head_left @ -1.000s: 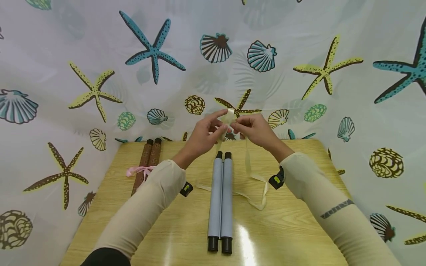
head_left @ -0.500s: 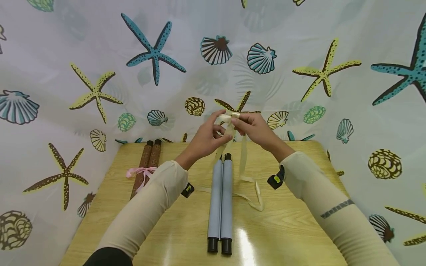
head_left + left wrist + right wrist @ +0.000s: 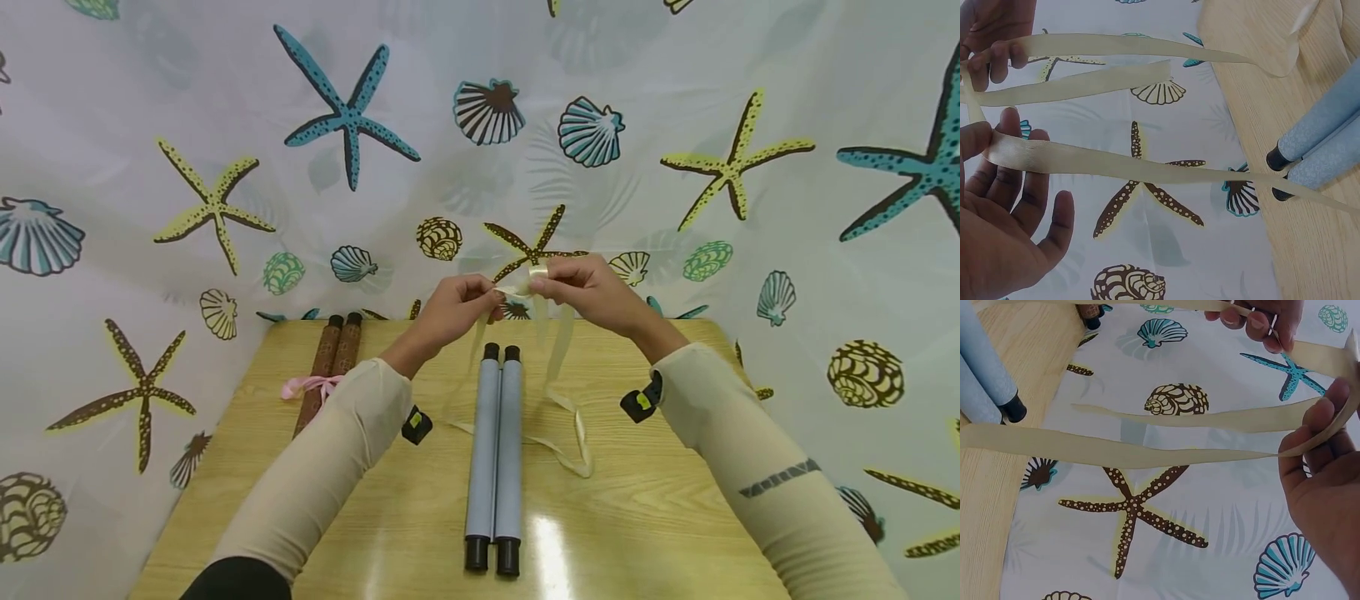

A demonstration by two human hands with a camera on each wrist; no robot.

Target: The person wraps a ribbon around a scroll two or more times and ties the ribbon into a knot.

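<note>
A pale cream ribbon (image 3: pixel 556 350) is stretched between both hands above the table's far edge. My left hand (image 3: pixel 454 310) pinches it between thumb and fingers, and a tail hangs below. With thumb and fingers my right hand (image 3: pixel 588 290) pinches another part, where a loop (image 3: pixel 538 272) shows. In the left wrist view several ribbon strands (image 3: pixel 1085 157) run from the hands, one with a free end. Below the hands a light blue scroll (image 3: pixel 510 450) lies rolled from both sides, with black end knobs. The ribbon's slack passes under it.
At the table's left lies a brown patterned scroll (image 3: pixel 327 354) tied with a pink ribbon bow (image 3: pixel 306 384), partly behind the left sleeve. Beyond the wooden table (image 3: pixel 637 517) hangs a white curtain (image 3: pixel 480 50) printed with starfish and shells.
The left hand has moved down and left, from spread fingers around the ribbon to a pinch on it. The right hand has shifted slightly right, and the ribbon between them is stretched out.
</note>
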